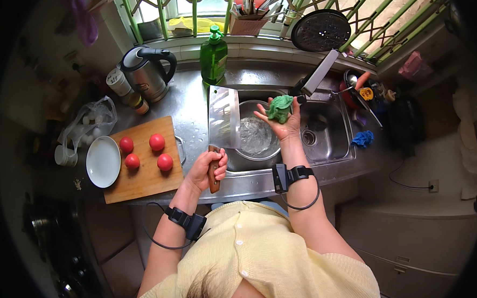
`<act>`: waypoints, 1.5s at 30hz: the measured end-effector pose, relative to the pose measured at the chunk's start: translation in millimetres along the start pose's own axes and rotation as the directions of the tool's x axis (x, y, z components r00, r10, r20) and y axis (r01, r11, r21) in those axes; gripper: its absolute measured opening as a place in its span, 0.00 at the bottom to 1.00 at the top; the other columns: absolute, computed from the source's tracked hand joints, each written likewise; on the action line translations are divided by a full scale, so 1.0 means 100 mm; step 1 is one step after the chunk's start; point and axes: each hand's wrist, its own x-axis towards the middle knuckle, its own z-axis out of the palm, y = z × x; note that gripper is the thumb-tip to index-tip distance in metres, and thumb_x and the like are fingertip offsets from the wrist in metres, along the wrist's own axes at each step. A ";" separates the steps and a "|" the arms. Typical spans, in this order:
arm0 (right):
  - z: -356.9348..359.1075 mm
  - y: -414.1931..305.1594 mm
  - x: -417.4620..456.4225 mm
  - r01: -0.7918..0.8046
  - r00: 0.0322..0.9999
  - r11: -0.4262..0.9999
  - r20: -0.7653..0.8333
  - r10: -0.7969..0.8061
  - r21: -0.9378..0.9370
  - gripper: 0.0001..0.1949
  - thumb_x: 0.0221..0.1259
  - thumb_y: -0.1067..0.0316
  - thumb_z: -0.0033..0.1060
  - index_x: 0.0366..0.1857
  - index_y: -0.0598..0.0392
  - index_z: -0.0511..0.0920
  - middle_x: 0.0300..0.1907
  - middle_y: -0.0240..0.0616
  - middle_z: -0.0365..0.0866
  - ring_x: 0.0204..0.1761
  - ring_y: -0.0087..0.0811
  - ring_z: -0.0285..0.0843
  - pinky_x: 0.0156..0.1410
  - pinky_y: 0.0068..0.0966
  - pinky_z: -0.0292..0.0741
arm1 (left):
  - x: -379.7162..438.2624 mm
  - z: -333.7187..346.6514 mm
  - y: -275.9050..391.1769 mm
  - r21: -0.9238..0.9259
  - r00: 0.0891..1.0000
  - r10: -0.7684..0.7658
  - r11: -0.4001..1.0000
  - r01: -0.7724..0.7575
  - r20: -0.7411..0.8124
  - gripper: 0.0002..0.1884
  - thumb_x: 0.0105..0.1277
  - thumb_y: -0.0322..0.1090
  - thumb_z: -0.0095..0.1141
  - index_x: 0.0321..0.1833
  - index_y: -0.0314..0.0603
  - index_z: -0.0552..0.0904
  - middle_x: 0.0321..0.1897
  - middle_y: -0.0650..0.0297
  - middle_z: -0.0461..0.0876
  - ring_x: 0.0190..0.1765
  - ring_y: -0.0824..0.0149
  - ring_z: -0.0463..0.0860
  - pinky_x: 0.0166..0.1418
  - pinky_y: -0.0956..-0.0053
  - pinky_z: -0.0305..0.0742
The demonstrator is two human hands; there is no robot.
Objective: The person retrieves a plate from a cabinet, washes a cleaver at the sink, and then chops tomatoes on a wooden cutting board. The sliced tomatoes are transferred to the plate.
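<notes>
My left hand [206, 168] grips the wooden handle of a cleaver [224, 118]. The broad steel blade points away from me, over the left edge of the sink. Palm up, my right hand [285, 125] holds a bunched green cloth [280, 108], its fingers spread around it. Beneath that hand, a round metal basin [256, 135] with water stands in the left sink bowl. Several red tomatoes [156, 142] rest on a wooden cutting board [147, 184] to the left. A white oval plate [103, 162] overlaps the board's left edge.
An electric kettle [147, 73] and a green pump bottle [213, 58] stand behind. The faucet [317, 74] rises near my right hand. The right sink bowl [324, 133] shows a drain; a blue cloth [362, 138] lies beside it. A plastic bag of eggs [94, 119] sits far left.
</notes>
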 end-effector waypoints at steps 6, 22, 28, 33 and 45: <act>0.20 0.07 0.03 0.111 0.993 0.994 -0.039 -0.112 -0.018 0.18 0.58 0.75 0.64 0.50 0.50 0.71 0.51 0.41 0.80 0.50 0.45 0.82 0.44 0.31 0.87 | -0.04 -0.04 -0.11 -0.026 1.000 -0.018 0.999 0.019 0.025 0.03 0.69 0.32 0.48 0.40 0.41 0.71 0.26 0.64 0.71 0.20 0.73 0.68 0.22 0.76 0.66; 0.10 -0.03 0.28 0.141 0.960 0.705 -0.079 -0.269 -0.695 0.13 0.63 0.53 0.67 0.33 0.46 0.73 0.21 0.28 0.71 0.15 0.19 0.64 0.15 0.15 0.53 | -0.09 0.38 -0.11 0.134 0.993 0.088 0.988 -0.077 -0.081 0.03 0.70 0.32 0.50 0.41 0.43 0.72 0.26 0.66 0.71 0.19 0.76 0.67 0.21 0.80 0.66; -0.07 -0.01 0.26 0.054 0.971 0.654 -0.113 -0.210 -0.754 0.14 0.66 0.51 0.53 0.28 0.47 0.69 0.15 0.31 0.68 0.11 0.23 0.62 0.14 0.22 0.50 | -0.11 0.51 -0.19 0.148 0.979 0.110 0.985 -0.085 -0.170 0.04 0.70 0.32 0.47 0.41 0.41 0.72 0.26 0.66 0.71 0.19 0.76 0.67 0.21 0.81 0.65; -0.26 -0.08 0.19 0.044 0.994 0.708 -0.040 -0.102 -0.705 0.11 0.64 0.52 0.50 0.28 0.44 0.68 0.16 0.33 0.69 0.11 0.24 0.62 0.15 0.22 0.51 | -0.10 0.53 -0.32 0.091 0.973 0.094 0.993 -0.077 -0.212 0.04 0.70 0.32 0.45 0.40 0.41 0.72 0.26 0.66 0.70 0.18 0.75 0.66 0.20 0.81 0.64; 0.05 -0.15 -0.33 0.555 0.829 -0.035 0.556 -0.055 -0.831 0.34 0.58 0.72 0.65 0.67 0.49 0.55 0.53 0.47 0.71 0.52 0.43 0.77 0.58 0.31 0.73 | 0.03 0.59 -0.43 0.062 0.969 0.062 0.997 -0.048 -0.240 0.04 0.70 0.32 0.48 0.41 0.42 0.74 0.26 0.66 0.71 0.19 0.76 0.66 0.20 0.81 0.64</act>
